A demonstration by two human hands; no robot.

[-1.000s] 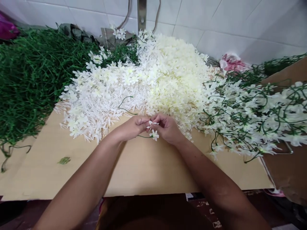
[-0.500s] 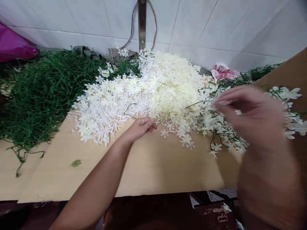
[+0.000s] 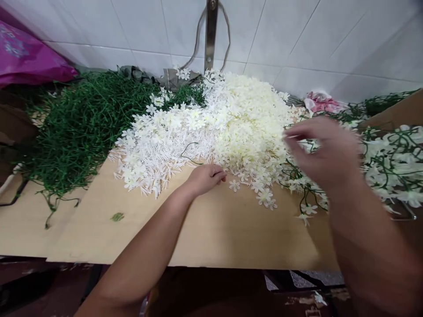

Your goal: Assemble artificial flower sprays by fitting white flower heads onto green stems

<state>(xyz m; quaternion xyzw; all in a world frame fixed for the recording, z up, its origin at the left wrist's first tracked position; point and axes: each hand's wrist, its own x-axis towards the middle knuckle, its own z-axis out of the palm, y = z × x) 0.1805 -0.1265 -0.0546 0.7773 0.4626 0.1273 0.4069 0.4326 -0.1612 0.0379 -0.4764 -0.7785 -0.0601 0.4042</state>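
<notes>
My left hand (image 3: 209,178) rests low over the cardboard, at the front edge of the flower pile. Its fingers are curled together; anything between them is hidden. My right hand (image 3: 322,152) is raised over the right side of the pile, thumb and forefinger pinched, slightly blurred, and I cannot make out what they hold. Between and behind the hands lies a heap of cream artificial flowers (image 3: 254,119). White flower pieces with thin stalks (image 3: 161,154) spread to its left. One thin green stem (image 3: 187,156) lies on them, just above my left hand.
A large heap of green plastic stems (image 3: 89,119) fills the left. White flowers on green stems (image 3: 396,163) gather at the right. A cardboard sheet (image 3: 231,237) covers the table. Behind are a purple bag (image 3: 33,57), a pink-and-white cloth (image 3: 324,103) and a tiled wall.
The view has turned a little to the left. My right hand has moved left towards the cream flowers, and the thin green stem near its fingertips no longer shows. My left hand stays nearly in place.
</notes>
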